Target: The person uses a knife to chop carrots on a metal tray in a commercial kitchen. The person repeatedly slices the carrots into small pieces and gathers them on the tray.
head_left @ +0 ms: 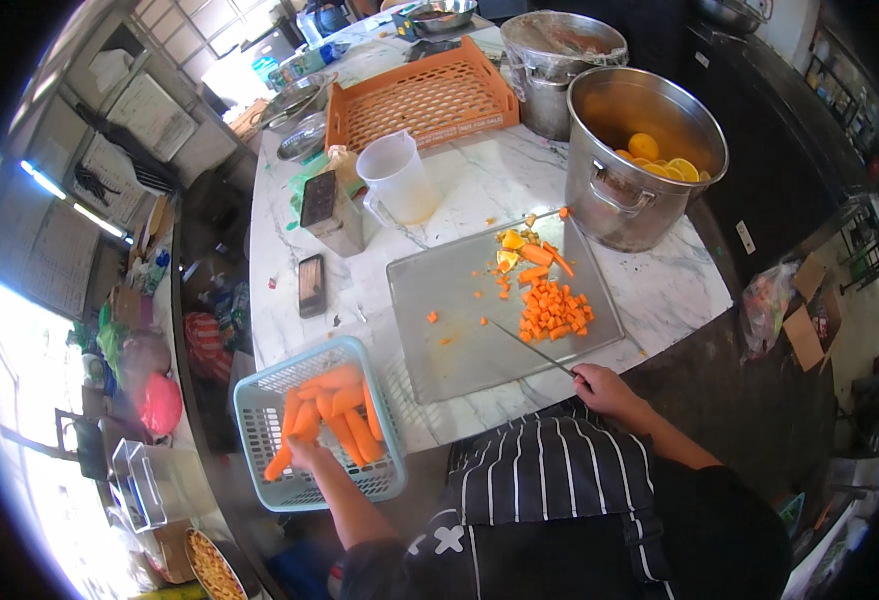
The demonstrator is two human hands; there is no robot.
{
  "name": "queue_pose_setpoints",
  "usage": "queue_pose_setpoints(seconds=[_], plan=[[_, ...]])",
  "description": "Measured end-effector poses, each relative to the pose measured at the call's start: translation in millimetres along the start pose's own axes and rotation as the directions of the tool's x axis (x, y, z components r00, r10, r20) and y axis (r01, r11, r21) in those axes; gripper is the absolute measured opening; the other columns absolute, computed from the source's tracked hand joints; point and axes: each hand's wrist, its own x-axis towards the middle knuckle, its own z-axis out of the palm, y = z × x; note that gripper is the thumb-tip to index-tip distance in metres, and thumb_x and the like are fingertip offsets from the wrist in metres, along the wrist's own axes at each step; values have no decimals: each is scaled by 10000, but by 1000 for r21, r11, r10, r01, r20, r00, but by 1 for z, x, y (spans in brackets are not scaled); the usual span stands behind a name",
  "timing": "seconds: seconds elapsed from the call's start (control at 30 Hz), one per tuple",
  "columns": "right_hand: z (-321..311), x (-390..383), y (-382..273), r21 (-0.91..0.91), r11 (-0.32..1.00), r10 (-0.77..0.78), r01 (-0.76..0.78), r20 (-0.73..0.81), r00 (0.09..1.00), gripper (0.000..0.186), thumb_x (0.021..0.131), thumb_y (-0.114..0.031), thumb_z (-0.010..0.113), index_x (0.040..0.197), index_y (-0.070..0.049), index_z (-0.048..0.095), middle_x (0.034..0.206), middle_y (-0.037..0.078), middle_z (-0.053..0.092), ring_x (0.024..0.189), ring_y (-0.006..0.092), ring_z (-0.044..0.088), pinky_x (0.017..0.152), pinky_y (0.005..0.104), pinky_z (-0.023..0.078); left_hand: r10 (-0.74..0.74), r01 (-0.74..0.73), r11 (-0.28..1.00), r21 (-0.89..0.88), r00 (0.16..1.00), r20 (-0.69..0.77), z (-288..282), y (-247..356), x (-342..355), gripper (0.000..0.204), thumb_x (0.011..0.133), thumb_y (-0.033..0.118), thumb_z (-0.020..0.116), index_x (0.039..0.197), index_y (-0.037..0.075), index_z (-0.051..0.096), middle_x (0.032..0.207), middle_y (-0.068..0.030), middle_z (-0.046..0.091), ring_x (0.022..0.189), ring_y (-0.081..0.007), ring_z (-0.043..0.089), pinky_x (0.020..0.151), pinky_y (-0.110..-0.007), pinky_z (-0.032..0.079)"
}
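Note:
My right hand [602, 388] is closed around the handle of a knife [534, 348]; its thin blade points up and left over a grey cutting board [439, 345]. Diced carrots [554, 310] lie heaped on the board's right side, with larger carrot pieces [536, 255] and a cut orange [507, 260] behind them. At the lower left, a light blue plastic basket [389, 478] holds several peeled carrots [344, 400]. My left hand [307, 455] reaches into it, its fingers closed on a carrot [277, 463] at the near left side; the fingertips are partly hidden.
Behind the board stand a clear measuring jug [396, 175], a tin box [334, 220] and a phone [312, 286]. A large steel pot [619, 205] with orange slices stands back right, beside a second metal pot [544, 95]. An orange plastic crate [424, 100] lies farther back.

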Motion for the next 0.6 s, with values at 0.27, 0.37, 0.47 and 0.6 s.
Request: queue_pose_setpoints(seconds=[0.27, 0.37, 0.47, 0.6], plan=[[7, 17, -15, -28, 998, -65, 61, -164, 984, 286, 755, -63, 606, 1015, 20, 520, 850, 166, 597, 792, 322, 605, 687, 377, 469, 347, -478, 875, -80, 503, 791, 43, 56, -154, 442, 875, 63, 595, 1249, 23, 363, 1192, -113, 490, 1072, -198, 516, 951, -362, 422], [-3, 32, -46, 57, 998, 25, -19, -114, 993, 274, 801, -75, 584, 1054, -4, 505, 867, 155, 616, 818, 347, 613, 700, 404, 478, 202, -591, 806, -22, 240, 950, 58, 14, -185, 515, 834, -25, 608, 1278, 23, 352, 1199, -115, 487, 1049, -197, 533, 940, -355, 429], [-1, 46, -53, 45, 993, -95, 107, -213, 972, 230, 826, -95, 581, 1020, 0, 504, 848, 147, 622, 794, 347, 620, 680, 399, 480, 10, -553, 825, 122, 230, 973, 67, -40, -228, 517, 772, 104, 658, 1226, -5, 437, 1146, -170, 499, 984, -231, 552, 823, -355, 453], [0, 47, -62, 60, 989, -119, 137, -249, 961, 205, 825, -108, 588, 974, 1, 501, 856, 157, 623, 804, 349, 620, 689, 409, 480, -331, -895, 412, 169, 26, 943, 86, -57, -256, 605, 746, 152, 684, 1278, 20, 428, 1133, -164, 516, 1055, -313, 543, 876, -391, 459]])
